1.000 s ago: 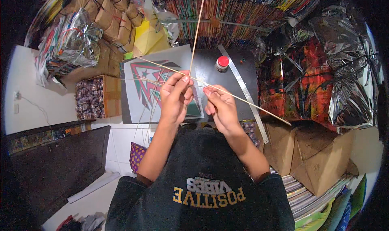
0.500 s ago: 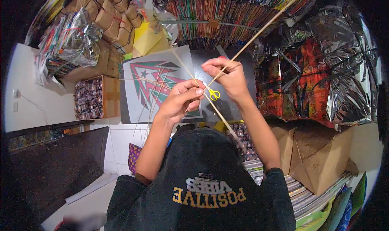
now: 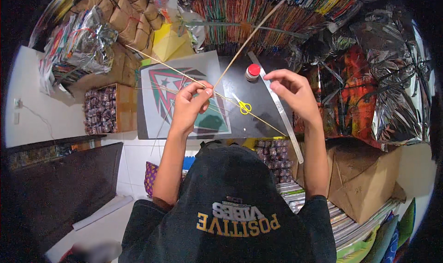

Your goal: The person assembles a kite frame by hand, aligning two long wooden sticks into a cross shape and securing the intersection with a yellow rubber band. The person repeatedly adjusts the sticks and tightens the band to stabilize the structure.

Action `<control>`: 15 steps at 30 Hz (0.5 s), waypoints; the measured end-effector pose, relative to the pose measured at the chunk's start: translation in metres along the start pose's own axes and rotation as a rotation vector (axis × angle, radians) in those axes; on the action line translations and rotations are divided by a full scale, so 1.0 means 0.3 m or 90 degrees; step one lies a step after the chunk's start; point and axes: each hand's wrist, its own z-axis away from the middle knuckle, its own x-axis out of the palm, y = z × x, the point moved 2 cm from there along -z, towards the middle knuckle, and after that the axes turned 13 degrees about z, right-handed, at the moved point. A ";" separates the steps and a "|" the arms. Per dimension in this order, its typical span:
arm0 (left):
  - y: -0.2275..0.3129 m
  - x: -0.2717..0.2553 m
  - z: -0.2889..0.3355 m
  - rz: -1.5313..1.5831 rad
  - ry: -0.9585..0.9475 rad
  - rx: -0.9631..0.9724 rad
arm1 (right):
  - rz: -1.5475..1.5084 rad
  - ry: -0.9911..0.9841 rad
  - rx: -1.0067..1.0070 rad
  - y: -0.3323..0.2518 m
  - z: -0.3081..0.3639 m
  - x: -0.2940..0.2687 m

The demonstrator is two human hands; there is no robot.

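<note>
Over the dark table (image 3: 258,110), the left hand (image 3: 189,107) pinches two thin bamboo sticks (image 3: 240,48) where they cross, above the kite sheet (image 3: 161,90). The right hand (image 3: 295,92) hovers loose, holding nothing visible. Binding the crossing looks underway; next needs steady tension.

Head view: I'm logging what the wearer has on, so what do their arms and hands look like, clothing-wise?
Both forearms are bare up to short black sleeves of a black T-shirt with printed lettering in yellow and white. The left hand and right hand wear no gloves; no rings, watch or bands are visible.
</note>
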 end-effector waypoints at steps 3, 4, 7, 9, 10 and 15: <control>-0.013 0.030 0.001 -0.074 -0.013 0.048 | 0.156 0.039 -0.058 -0.063 0.015 0.056; -0.023 0.054 0.004 -0.084 -0.011 0.069 | 0.183 0.039 -0.069 -0.068 0.013 0.090; -0.039 0.114 0.022 -0.100 -0.016 0.111 | 0.257 0.072 -0.064 -0.084 0.008 0.192; -0.051 0.147 0.033 -0.099 -0.014 0.164 | 0.266 0.126 -0.049 -0.097 0.000 0.238; -0.065 0.145 0.030 -0.123 -0.023 0.169 | 0.277 0.138 -0.046 -0.096 -0.002 0.251; -0.073 0.139 0.032 -0.184 0.006 0.243 | 0.263 0.239 -0.113 -0.092 0.003 0.296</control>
